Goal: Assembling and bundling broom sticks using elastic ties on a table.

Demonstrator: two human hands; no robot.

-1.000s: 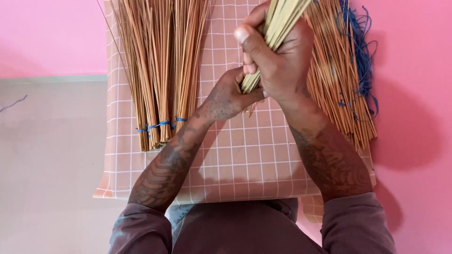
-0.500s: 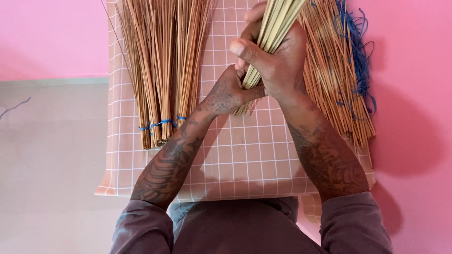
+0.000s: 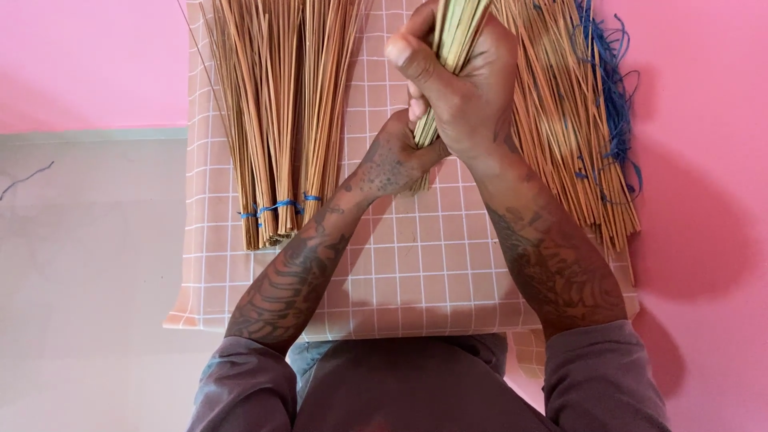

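Hands meet over a small bundle of pale sticks (image 3: 454,32), held upright above a peach grid-patterned cloth (image 3: 416,272). Right hand (image 3: 464,88) wraps the bundle fully, thumb across the front, fingers closed tight round the stalks. Left hand (image 3: 396,156) sits just below it, closed on the lower end of the same bundle; the stub ends show beneath the palm, close above the cloth, whether touching it I cannot tell. Bundle runs up out of the top of the view, so its length is not visible. To the left on the cloth lies a tied sheaf of tan sticks (image 3: 276,120), bound near its cut ends with blue string (image 3: 276,208). To the right lies a loose heap of sticks (image 3: 568,136), fanned out, with a tangle of blue cord (image 3: 612,104) along its far edge. Pink floor (image 3: 704,240) on the right, a paler surface (image 3: 88,280) on the left. Judgement: step in hand looks like gathering and evening a fresh handful, ends squared between the two fists. Next move would likely call for keeping one fist clamped so the stalks do not slip, while the other frees itself for binding; the cord lies nearest the right side.
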